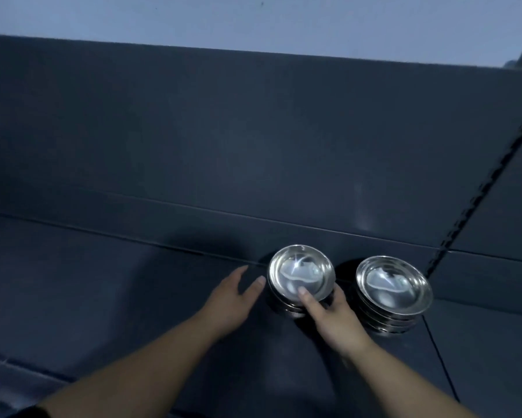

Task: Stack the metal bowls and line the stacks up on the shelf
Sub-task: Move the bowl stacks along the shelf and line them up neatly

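Two stacks of shiny metal bowls stand side by side on a dark shelf (103,282), close to its back panel. My right hand (332,318) grips the left stack (298,271) at its near side, thumb over the top bowl's rim and fingers around the right side. My left hand (232,300) is open just left of that stack, fingertips near its rim but apart from it. The right stack (392,285) stands free, a small gap away.
The dark back panel (253,146) rises behind the stacks. A perforated upright strip (476,200) runs diagonally at the right, just beyond the right stack. The shelf stretches far to the left of my left hand.
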### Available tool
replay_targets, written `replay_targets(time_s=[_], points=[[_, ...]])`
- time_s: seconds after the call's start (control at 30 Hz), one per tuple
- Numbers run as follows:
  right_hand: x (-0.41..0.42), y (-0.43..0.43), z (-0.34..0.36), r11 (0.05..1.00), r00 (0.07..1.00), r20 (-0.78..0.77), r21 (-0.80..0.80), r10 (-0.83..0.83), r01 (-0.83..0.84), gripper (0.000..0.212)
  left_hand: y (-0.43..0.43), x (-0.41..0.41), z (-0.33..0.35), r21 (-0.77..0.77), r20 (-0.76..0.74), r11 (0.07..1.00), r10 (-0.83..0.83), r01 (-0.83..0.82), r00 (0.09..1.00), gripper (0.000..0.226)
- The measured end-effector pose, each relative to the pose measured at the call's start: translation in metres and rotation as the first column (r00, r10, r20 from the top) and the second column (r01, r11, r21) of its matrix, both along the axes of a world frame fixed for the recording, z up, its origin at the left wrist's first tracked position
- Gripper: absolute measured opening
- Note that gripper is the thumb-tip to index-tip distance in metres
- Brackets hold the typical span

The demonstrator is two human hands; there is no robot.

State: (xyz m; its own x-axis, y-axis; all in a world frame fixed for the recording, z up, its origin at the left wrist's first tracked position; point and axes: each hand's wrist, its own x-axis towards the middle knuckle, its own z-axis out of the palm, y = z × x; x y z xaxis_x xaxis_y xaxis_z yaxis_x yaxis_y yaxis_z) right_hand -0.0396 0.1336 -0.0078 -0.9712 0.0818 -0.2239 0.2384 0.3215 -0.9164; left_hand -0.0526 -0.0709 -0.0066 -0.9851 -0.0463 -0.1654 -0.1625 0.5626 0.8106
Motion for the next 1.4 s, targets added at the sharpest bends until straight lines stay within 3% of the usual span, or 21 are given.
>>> replay_targets(time_s=[0.1,0.23,0.33,0.43,0.6,0.87,1.07,1.17,1.4], points=[[-0.007,-0.012,0.004,0.992,0.997,0.017,-0.094,-0.079,0.080,0.075,0.001,-0.020,-0.002,0.198,0.056,0.979,-0.059,0.047,0.997,0.066],[-0.009,-0.021,0.007,0.948,0.990,0.100,-0.290,-0.104,0.129,0.046,0.012,-0.036,-0.008,0.406,0.159,0.912,-0.135,0.060,0.978,0.060],[-0.009,-0.023,0.002,0.917,0.981,0.138,-0.357,-0.139,0.180,0.045,0.018,-0.035,-0.010,0.559,0.184,0.827,-0.193,0.059,0.964,0.044],[-0.004,-0.023,-0.002,0.895,0.978,0.139,-0.400,-0.154,0.198,0.045,0.018,-0.030,-0.012,0.582,0.150,0.811,-0.186,0.065,0.971,0.040],[0.018,-0.021,-0.005,0.883,0.983,0.132,-0.436,-0.128,0.173,0.048,0.023,-0.004,-0.006,0.596,0.114,0.802,-0.133,0.039,0.985,0.013],[0.109,0.038,0.000,0.885,0.991,0.068,-0.447,-0.111,0.130,0.063,0.079,0.082,0.001,0.560,0.027,0.825,-0.112,0.078,0.993,0.036],[0.201,0.147,0.005,0.894,0.975,0.024,-0.394,-0.222,0.214,0.064,0.192,0.162,0.020,0.578,0.006,0.793,-0.240,0.193,0.971,0.030],[0.250,0.208,0.010,0.874,0.950,0.024,-0.387,-0.310,0.295,0.052,0.258,0.199,0.023,0.630,0.006,0.740,-0.309,0.236,0.951,0.032],[0.335,0.330,0.025,0.808,0.877,0.028,-0.377,-0.479,0.454,0.039,0.390,0.258,0.029,0.680,0.030,0.615,-0.567,0.399,0.823,0.036]])
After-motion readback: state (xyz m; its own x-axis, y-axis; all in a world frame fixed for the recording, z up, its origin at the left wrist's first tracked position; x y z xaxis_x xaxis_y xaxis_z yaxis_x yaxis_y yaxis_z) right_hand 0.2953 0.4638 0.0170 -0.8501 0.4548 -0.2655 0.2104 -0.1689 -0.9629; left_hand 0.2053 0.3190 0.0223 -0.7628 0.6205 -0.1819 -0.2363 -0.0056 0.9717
